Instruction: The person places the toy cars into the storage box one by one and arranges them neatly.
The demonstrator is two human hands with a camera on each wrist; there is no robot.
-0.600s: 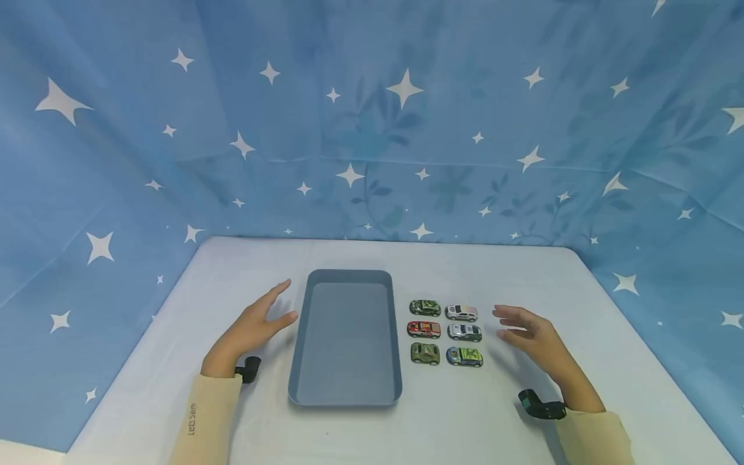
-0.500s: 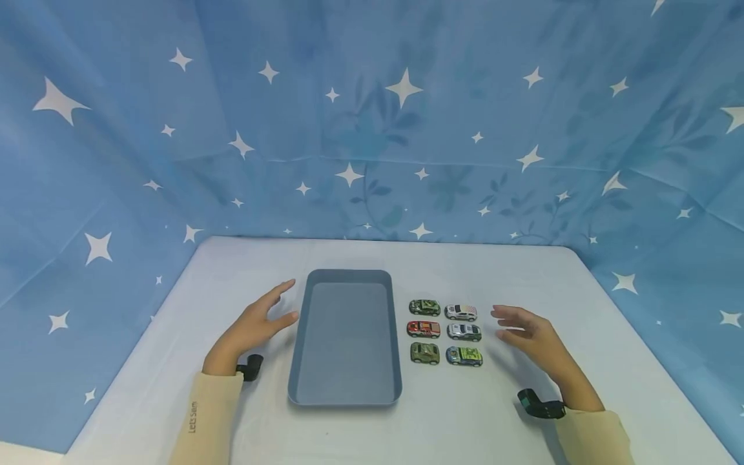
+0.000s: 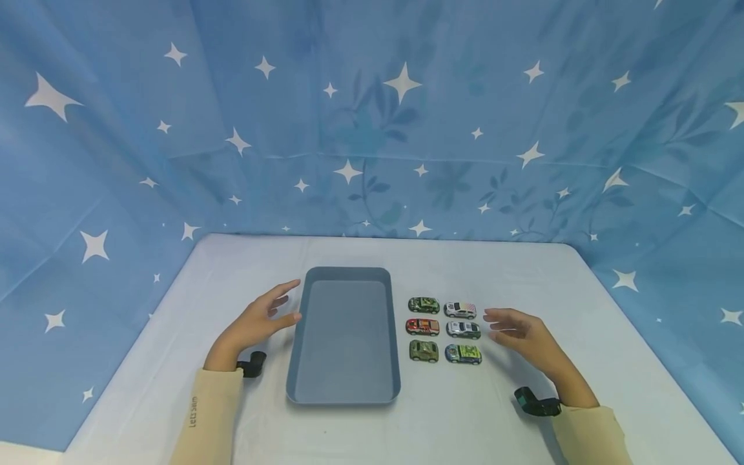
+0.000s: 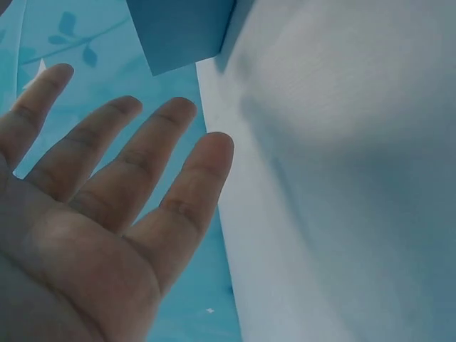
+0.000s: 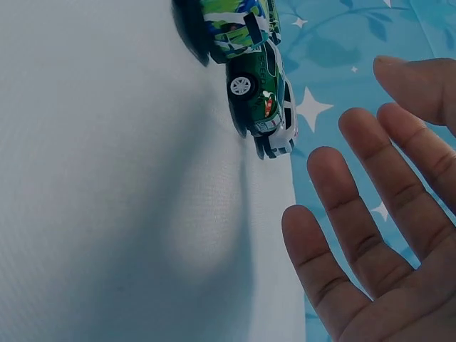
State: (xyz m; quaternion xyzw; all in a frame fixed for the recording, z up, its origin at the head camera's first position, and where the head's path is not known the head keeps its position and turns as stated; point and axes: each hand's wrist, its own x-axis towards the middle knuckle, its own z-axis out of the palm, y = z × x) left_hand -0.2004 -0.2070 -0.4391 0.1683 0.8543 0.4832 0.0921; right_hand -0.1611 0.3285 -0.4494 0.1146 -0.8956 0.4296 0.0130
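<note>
A grey-blue rectangular tray (image 3: pixel 347 342) lies on the white table with nothing in it. Just off its left side hovers my left hand (image 3: pixel 256 323), fingers spread and holding nothing; the left wrist view shows the tray's corner (image 4: pixel 185 32) beyond the fingertips. Right of the tray, toy cars stand in two columns: a dark green camouflage car (image 3: pixel 423 305), a red car (image 3: pixel 422 327), an olive car (image 3: pixel 423 351), a white car (image 3: pixel 460 310), a silver-and-green car (image 3: pixel 464 330) and a blue-and-yellow car (image 3: pixel 463 354). Close to the right column is my right hand (image 3: pixel 523 332), relaxed and holding nothing.
A blue curtain with white stars (image 3: pixel 372 129) hangs behind and beside the table (image 3: pixel 494 413). Each wrist wears a small black camera, such as the right wrist camera (image 3: pixel 536 403). White tabletop lies in front of the tray and the cars.
My right hand has drifted left toward the right column of cars. The left hand has shifted slightly right toward the tray. The tray and cars stay where they were.
</note>
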